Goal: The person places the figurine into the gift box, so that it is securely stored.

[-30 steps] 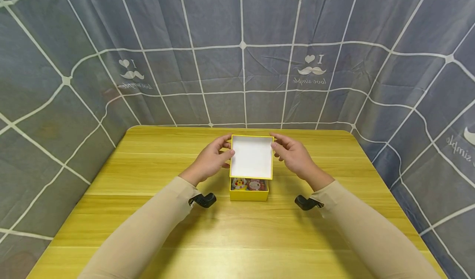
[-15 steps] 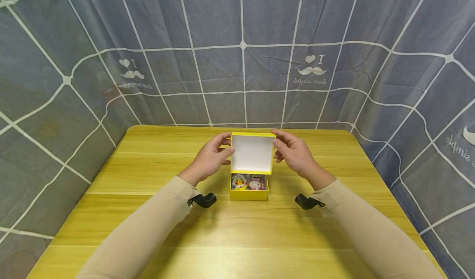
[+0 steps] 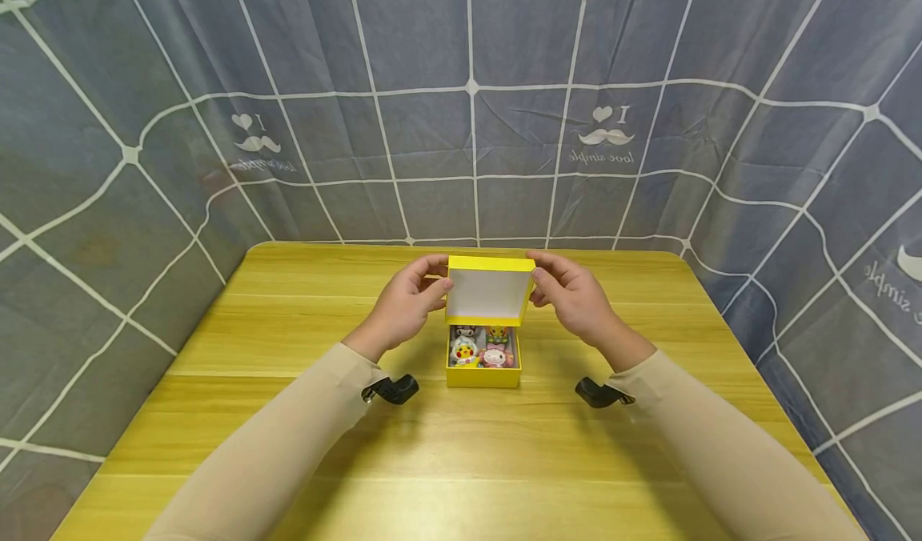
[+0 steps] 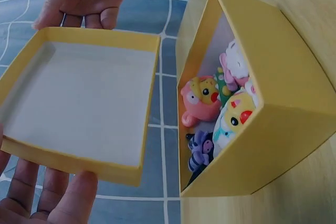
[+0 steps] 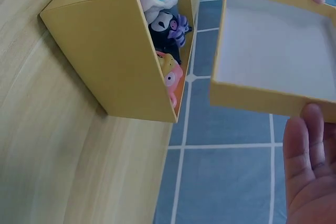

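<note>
My left hand (image 3: 405, 309) and right hand (image 3: 579, 305) hold the opposite sides of a square yellow box lid (image 3: 484, 293), fingers and thumbs at its edges. The lid is tilted above the back of a yellow box (image 3: 483, 378), its white inside facing me. Several small toy figures fill the box: a yellow one in a white hood (image 3: 465, 354), a pink and white one (image 3: 497, 356), a black and white one (image 3: 465, 330). In the left wrist view a pink figure with a yellow hat (image 4: 202, 98) shows too. The lid hides the box's back rim in the head view.
The box stands on a wood-grain table (image 3: 475, 453). A grey-blue curtain with white grid lines (image 3: 432, 133) hangs behind the table and along both sides. A black wrist camera (image 3: 396, 389) juts from the left sleeve, another camera (image 3: 598, 393) from the right.
The lid has tipped so its lower edge swings up and away, with its yellow top side now showing. More figures in the box have come into view. The hands have barely shifted.
</note>
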Action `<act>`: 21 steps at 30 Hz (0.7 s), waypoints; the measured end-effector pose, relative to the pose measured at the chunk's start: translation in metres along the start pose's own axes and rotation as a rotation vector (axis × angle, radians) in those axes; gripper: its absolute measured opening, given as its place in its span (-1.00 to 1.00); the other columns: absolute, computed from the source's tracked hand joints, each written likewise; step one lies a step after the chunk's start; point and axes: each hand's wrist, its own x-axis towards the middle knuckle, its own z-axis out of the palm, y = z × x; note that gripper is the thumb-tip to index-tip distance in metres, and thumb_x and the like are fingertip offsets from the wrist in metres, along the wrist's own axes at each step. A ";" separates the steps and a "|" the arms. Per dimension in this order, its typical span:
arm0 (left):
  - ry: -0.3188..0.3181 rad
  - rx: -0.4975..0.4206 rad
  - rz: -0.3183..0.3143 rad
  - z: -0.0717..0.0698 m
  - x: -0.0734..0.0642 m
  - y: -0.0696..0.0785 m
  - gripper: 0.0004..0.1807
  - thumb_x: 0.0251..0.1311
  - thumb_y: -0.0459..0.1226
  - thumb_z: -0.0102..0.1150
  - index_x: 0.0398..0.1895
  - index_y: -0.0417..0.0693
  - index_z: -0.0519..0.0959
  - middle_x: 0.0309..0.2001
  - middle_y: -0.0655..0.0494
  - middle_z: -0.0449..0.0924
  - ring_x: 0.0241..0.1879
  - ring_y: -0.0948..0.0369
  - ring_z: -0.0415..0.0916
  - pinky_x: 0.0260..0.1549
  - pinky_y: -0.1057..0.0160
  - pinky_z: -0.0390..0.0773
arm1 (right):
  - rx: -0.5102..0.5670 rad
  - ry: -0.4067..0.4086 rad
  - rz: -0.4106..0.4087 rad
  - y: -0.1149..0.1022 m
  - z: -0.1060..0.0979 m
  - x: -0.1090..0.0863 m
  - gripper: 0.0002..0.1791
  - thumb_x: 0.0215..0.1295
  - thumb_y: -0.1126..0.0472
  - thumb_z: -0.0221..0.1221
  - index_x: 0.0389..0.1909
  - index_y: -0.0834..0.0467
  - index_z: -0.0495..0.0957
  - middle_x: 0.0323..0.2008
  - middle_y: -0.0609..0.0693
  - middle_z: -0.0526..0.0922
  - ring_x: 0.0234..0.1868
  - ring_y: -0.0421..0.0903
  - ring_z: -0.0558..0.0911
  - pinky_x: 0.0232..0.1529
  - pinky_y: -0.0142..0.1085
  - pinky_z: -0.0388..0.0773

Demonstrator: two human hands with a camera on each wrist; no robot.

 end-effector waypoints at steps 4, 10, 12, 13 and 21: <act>0.004 -0.003 0.021 0.001 -0.001 -0.001 -0.58 0.60 -0.28 0.07 0.44 -0.13 0.42 0.27 -0.13 0.48 0.28 -0.06 0.54 0.22 -0.02 0.66 | -0.040 0.005 -0.005 0.000 0.001 -0.001 -0.52 0.68 0.15 0.04 0.46 0.28 0.45 0.00 0.32 0.67 -0.18 -0.01 0.71 -0.11 -0.40 0.71; 0.001 -0.013 0.016 0.002 -0.002 -0.004 -0.55 0.59 -0.30 0.09 0.46 -0.15 0.41 0.29 -0.18 0.48 0.33 -0.06 0.50 0.25 0.00 0.64 | -0.102 -0.002 -0.033 0.000 0.003 -0.005 -0.57 0.67 0.20 0.05 0.40 0.30 0.49 0.04 0.28 0.70 -0.15 0.09 0.70 -0.08 -0.36 0.71; 0.003 -0.013 0.012 0.002 -0.002 -0.004 -0.53 0.59 -0.30 0.10 0.48 -0.15 0.41 0.30 -0.19 0.47 0.31 -0.07 0.50 0.25 0.00 0.65 | -0.103 -0.001 -0.036 -0.001 0.003 -0.006 -0.58 0.67 0.21 0.05 0.39 0.30 0.50 0.03 0.28 0.70 -0.15 0.11 0.70 -0.08 -0.35 0.70; 0.003 -0.011 0.011 0.002 -0.002 -0.005 -0.53 0.58 -0.29 0.10 0.48 -0.14 0.41 0.30 -0.19 0.48 0.31 -0.06 0.50 0.25 0.01 0.65 | -0.103 0.000 -0.036 -0.001 0.003 -0.006 -0.58 0.67 0.21 0.05 0.39 0.30 0.50 0.03 0.28 0.70 -0.14 0.10 0.70 -0.07 -0.35 0.70; -0.005 -0.004 0.000 0.001 -0.002 -0.010 -0.49 0.58 -0.23 0.13 0.52 -0.09 0.41 0.29 -0.16 0.48 0.20 -0.05 0.56 0.20 0.08 0.68 | -0.127 0.022 -0.031 0.000 0.004 -0.008 -0.58 0.66 0.21 0.06 0.39 0.28 0.51 0.16 0.26 0.68 -0.09 0.09 0.70 0.01 -0.28 0.70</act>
